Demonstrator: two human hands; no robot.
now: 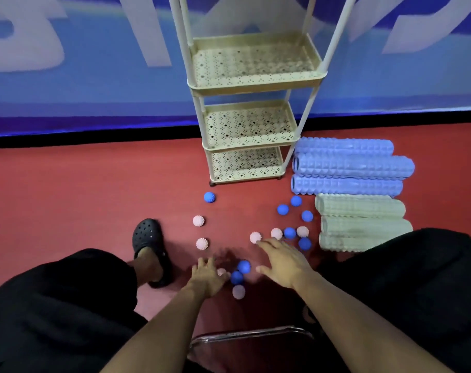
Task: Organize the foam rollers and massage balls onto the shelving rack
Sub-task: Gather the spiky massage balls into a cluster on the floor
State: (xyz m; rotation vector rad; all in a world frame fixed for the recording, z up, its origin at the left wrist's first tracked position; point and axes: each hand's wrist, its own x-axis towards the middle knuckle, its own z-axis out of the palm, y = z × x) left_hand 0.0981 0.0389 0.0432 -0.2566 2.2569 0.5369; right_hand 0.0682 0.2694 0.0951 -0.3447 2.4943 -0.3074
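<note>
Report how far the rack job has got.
Done: nothing; the rack trays look bare. In hand: both hands, left and right, reach among the balls, neither clearly gripping one. Left: all the balls and rollers on the floor.

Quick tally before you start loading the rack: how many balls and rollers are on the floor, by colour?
Blue massage balls: 8
Pink massage balls: 7, one partly hidden by the left hand
Blue foam rollers: 3
Pale green foam rollers: 3
Total: 21
</note>
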